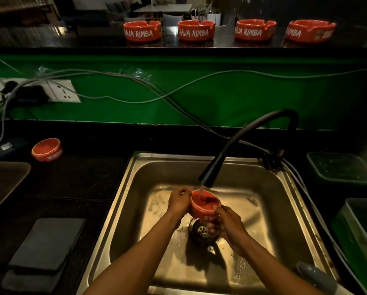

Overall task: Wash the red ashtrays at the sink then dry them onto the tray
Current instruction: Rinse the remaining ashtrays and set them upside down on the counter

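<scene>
A red ashtray (202,206) is held over the steel sink (284,199), right under the black tap spout (208,177), and water runs into it. My left hand (179,201) grips its left rim. My right hand (229,225) holds its near right side from below. Another red ashtray (47,150) lies upside down on the dark counter to the left. Several more red ashtrays (143,30) marked RAJA RIMBA stand in a row on the high shelf at the back. A dark tray (1,184) shows at the left edge.
A grey folded cloth (44,243) lies on the counter at the near left. Green plastic containers (344,169) stand right of the sink. Loose cables (178,86) and a wall socket (63,91) run along the green wall. The sink drain (202,229) lies below my hands.
</scene>
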